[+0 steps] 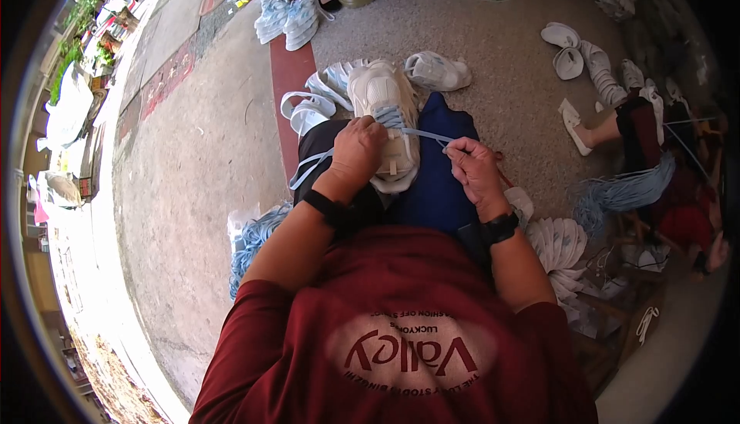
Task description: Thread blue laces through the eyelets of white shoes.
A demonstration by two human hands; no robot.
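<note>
A cream-white sneaker [375, 86] rests on my lap with its toe pointing away from me. Light blue lace [389, 116] crosses its upper eyelets. My left hand [360, 146] is closed over the left side of the lacing; its fingertips are partly hidden, so what they pinch does not show. Out to the right, my right hand [472, 163] pinches the blue shoelace [422, 133], which runs taut from the shoe. Another length of blue lace [312, 166] loops out left of my left wrist. Dark blue cloth [443, 169] covers my right leg beneath the shoe.
White shoe parts [312, 108] and another sneaker [438, 71] lie beyond my knees. Bundled blue laces [262, 239] hang at my left; more blue laces [628, 193] are at the right. Stacked white pieces [559, 247] sit by my right elbow. A co-worker's foot [578, 127] extends from the right.
</note>
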